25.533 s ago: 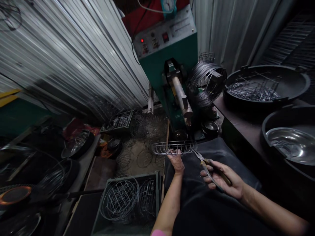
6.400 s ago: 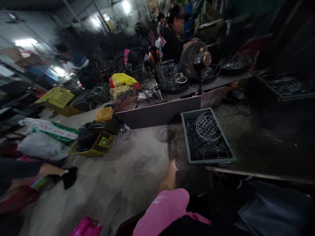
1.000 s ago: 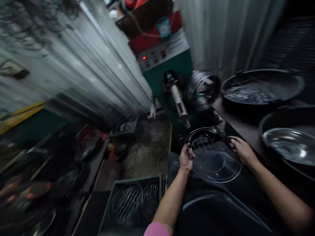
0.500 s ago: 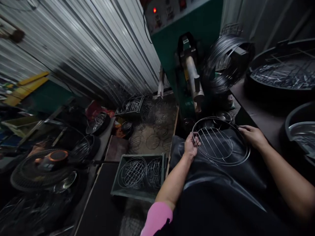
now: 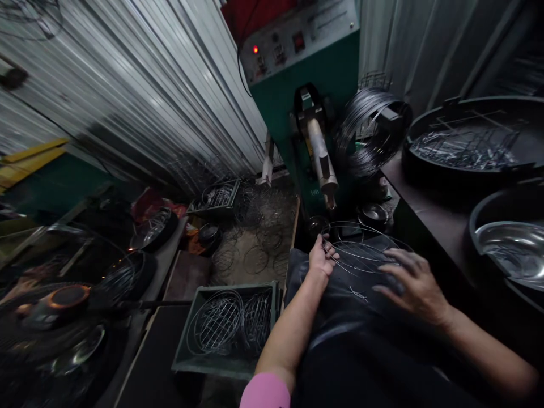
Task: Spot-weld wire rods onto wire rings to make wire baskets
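Note:
My left hand (image 5: 322, 260) is closed on the left edge of a round wire rack (image 5: 361, 245), made of thin metal rings and cross wires. The rack is tilted nearly edge-on above a dark apron (image 5: 335, 334) over my lap. Beside its right side, my right hand (image 5: 419, 286) has its fingers spread and is smeared a little by motion; it grips nothing that I can see. A few short loose wires (image 5: 358, 293) lie on the apron below the rack.
Ahead stands a green machine (image 5: 276, 107) with a projecting metal arm (image 5: 319, 150). A wire coil (image 5: 351, 122) is beside it. To the right are a black tub of wire pieces (image 5: 463, 150) and a metal bowl (image 5: 510, 241). A green crate (image 5: 187, 345) of wire racks stands left.
The rack has tipped from a broad face to nearly edge-on. My right hand has let go of its rim and opened, moving lower. Short wires now show on the apron. The view has shifted.

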`<control>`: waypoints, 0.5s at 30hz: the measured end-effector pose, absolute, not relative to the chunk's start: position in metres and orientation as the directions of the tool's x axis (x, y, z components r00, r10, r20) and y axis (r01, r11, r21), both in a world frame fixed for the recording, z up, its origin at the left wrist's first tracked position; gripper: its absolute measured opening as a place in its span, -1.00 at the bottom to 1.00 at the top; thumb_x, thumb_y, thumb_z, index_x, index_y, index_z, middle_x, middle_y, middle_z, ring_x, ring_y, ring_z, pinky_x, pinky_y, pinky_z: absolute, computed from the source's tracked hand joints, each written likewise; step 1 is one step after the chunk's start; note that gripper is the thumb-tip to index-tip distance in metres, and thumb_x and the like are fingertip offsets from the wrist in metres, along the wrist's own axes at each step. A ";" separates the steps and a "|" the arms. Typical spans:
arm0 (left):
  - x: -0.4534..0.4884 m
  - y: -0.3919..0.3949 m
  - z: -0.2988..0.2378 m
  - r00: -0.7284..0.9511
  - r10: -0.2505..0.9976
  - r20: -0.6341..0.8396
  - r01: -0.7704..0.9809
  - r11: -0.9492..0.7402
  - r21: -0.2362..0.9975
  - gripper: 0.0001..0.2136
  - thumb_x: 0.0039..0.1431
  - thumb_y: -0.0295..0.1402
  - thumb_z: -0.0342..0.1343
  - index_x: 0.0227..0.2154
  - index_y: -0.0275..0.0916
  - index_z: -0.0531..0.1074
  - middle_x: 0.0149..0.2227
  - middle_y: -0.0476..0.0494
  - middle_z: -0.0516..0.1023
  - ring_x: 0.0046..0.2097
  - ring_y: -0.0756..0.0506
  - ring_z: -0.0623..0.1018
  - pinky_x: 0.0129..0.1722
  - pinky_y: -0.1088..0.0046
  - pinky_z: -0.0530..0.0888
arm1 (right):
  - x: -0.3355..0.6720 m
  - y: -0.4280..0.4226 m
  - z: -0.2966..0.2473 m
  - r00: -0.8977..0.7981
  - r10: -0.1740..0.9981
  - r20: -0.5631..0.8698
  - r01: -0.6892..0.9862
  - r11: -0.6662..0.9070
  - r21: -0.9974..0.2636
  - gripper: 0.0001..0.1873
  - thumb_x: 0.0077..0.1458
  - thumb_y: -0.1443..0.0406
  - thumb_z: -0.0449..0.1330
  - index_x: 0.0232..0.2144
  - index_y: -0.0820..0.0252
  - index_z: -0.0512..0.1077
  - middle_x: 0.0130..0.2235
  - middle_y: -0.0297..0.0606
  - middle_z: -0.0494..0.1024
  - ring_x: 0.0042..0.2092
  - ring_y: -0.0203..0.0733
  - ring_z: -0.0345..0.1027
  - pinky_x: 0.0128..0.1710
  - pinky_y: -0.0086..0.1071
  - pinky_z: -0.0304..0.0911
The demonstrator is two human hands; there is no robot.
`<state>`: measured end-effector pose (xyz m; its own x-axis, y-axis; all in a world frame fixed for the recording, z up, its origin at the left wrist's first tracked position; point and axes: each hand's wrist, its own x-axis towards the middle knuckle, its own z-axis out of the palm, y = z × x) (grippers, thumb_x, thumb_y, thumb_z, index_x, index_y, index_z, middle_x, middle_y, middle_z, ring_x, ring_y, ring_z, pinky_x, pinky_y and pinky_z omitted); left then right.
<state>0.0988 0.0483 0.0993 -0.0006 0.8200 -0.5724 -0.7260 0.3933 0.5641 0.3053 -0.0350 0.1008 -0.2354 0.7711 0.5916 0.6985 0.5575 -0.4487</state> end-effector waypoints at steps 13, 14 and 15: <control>0.091 0.043 0.109 0.039 0.834 -0.550 -0.753 0.386 0.532 -0.75 0.14 -0.17 0.06 -0.38 -0.30 0.32 -0.54 0.02 0.30 -0.56 0.06 0.31 -0.46 0.47 0.34 | 0.296 -0.010 0.106 -0.130 0.870 0.475 0.558 0.460 -0.691 -0.68 0.15 0.03 0.07 -0.35 0.04 0.51 -0.31 -0.20 0.50 -0.22 -0.06 0.38 -0.18 -0.21 0.30; 0.089 0.040 0.107 0.032 0.849 -0.527 -0.743 0.373 0.556 -0.74 0.11 -0.16 0.09 -0.37 -0.29 0.31 -0.50 -0.01 0.34 -0.51 0.03 0.38 -0.40 0.43 0.38 | 0.295 -0.008 0.108 -0.113 0.869 0.483 0.545 0.460 -0.701 -0.67 0.14 0.01 0.08 -0.37 0.05 0.51 -0.34 -0.21 0.50 -0.23 -0.06 0.38 -0.19 -0.21 0.30; 0.086 0.036 0.105 0.005 0.870 -0.494 -0.717 0.347 0.604 -0.73 0.08 -0.16 0.12 -0.34 -0.28 0.31 -0.46 -0.04 0.37 -0.45 0.00 0.42 -0.34 0.40 0.40 | 0.293 -0.006 0.110 -0.097 0.870 0.484 0.533 0.456 -0.713 -0.67 0.12 0.00 0.10 -0.39 0.06 0.51 -0.36 -0.21 0.50 -0.25 -0.07 0.38 -0.20 -0.21 0.29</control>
